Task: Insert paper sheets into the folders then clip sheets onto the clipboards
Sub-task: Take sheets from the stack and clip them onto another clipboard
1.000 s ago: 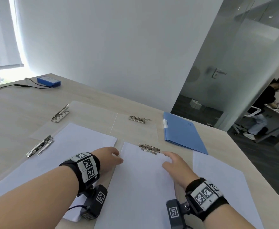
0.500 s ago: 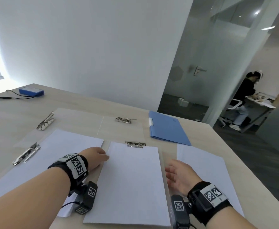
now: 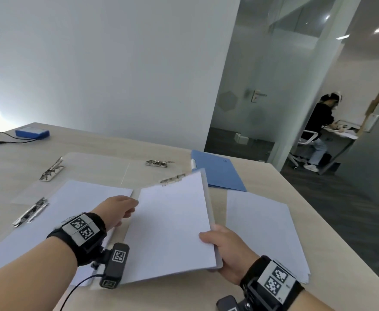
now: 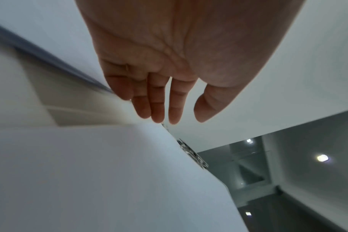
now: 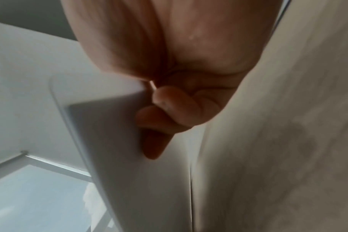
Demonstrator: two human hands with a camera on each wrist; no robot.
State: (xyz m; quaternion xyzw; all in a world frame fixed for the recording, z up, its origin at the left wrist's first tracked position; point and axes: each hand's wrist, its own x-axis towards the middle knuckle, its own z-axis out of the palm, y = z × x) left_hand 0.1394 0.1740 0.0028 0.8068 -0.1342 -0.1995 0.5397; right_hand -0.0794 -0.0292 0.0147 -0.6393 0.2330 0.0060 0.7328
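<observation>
A clear clipboard (image 3: 208,212) carrying a white sheet (image 3: 172,225) is lifted and tilted over the table's middle, its metal clip (image 3: 172,178) at the far end. My right hand (image 3: 215,245) grips its near right edge, thumb on top and fingers (image 5: 169,117) curled beneath the board's corner (image 5: 101,117). My left hand (image 3: 128,207) is at the board's left edge with straight fingers (image 4: 161,109) and holds nothing. A blue folder (image 3: 217,173) lies shut behind the board. Loose white sheets (image 3: 262,232) lie to the right.
On the left lies another clipboard with a sheet (image 3: 56,212) and its clip (image 3: 30,212). Two more clips (image 3: 51,169) (image 3: 158,163) mark clear boards farther back. A blue box (image 3: 32,133) with a cable sits at the far left. A person (image 3: 318,131) sits beyond the glass wall.
My right hand moved from the table beside the middle clipboard onto its right edge and raised it, so the board now tilts. The left hand stayed at its left edge.
</observation>
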